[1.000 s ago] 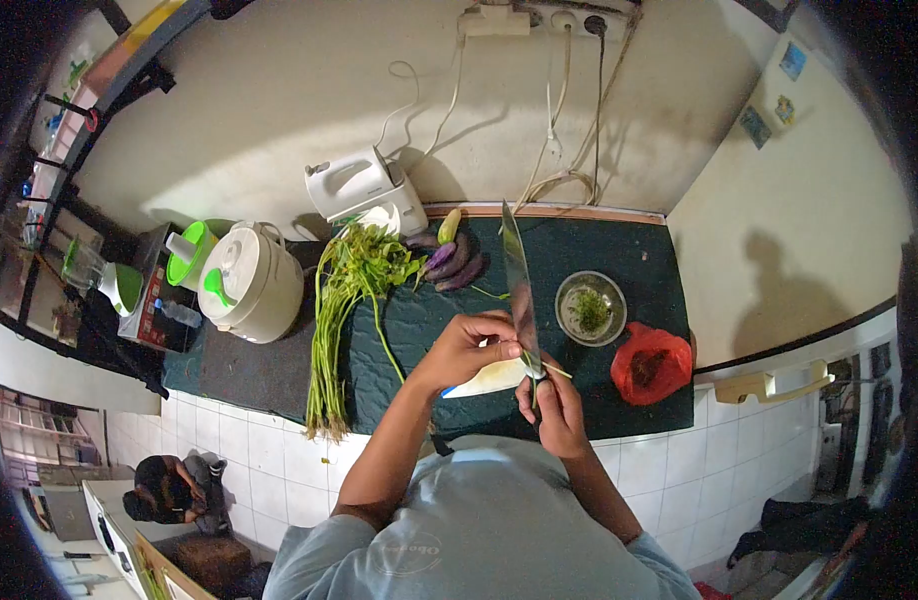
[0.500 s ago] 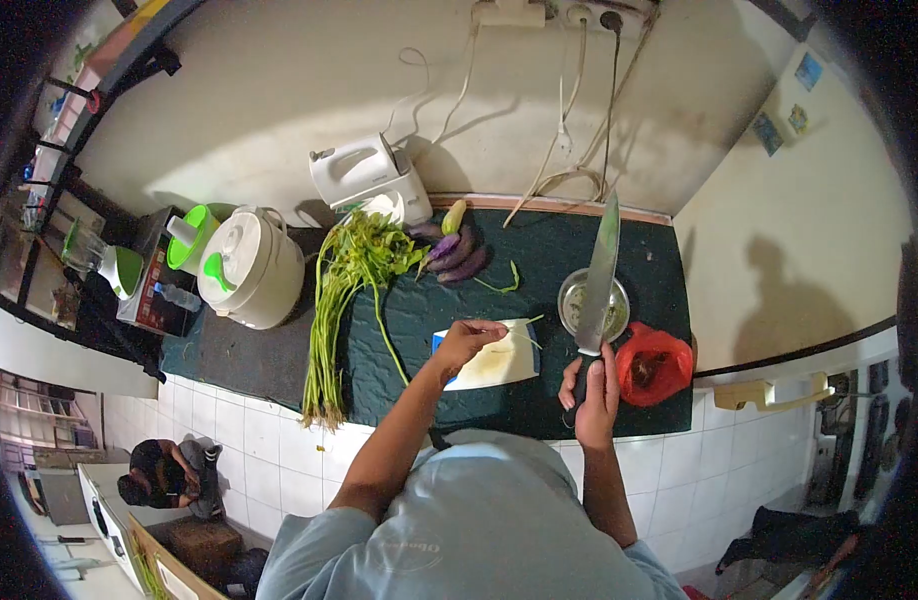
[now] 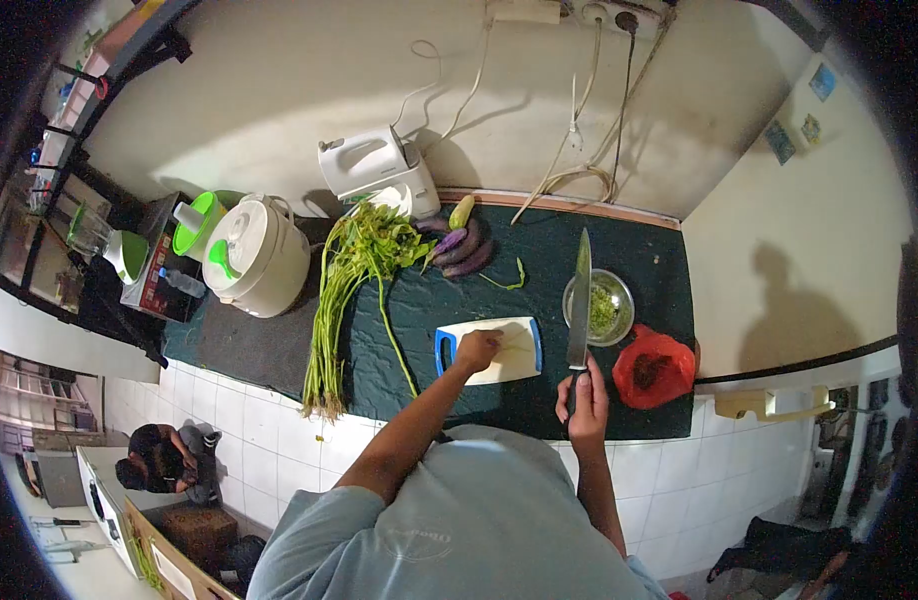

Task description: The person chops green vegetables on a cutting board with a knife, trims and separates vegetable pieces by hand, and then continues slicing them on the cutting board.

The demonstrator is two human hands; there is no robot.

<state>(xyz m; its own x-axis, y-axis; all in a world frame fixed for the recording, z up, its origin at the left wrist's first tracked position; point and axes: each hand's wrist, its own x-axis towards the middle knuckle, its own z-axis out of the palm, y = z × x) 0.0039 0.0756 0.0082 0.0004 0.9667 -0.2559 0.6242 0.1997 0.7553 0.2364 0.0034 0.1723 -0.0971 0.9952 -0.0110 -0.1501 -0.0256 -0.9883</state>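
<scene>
My left hand [image 3: 479, 350] is closed, its fingertips down at the white cutting board [image 3: 494, 373] with blue ends. It pinches a thin green stem [image 3: 516, 347], faint against the board and partly covered by the fingers. My right hand [image 3: 586, 400] grips a large kitchen knife [image 3: 580, 310] by its dark handle, the blade pointing up and away from me. Behind the blade stands a metal bowl [image 3: 627, 313] with chopped green pieces inside. A red plastic bag [image 3: 679, 372], open at the top, lies right of my right hand.
A bunch of long-stemmed leafy greens [image 3: 331, 340] lies left of the board. Purple eggplants [image 3: 466, 255] and a loose green sprig [image 3: 514, 280] lie behind it. Farther left are a hand mixer [image 3: 364, 160] and a rice cooker [image 3: 259, 255]. A person [image 3: 164, 460] sits at lower left.
My left hand has lowered the stem onto the cutting board. The knife has swung slightly left, its tip lower, uncovering more of the bowl. The whole view has shifted a little.
</scene>
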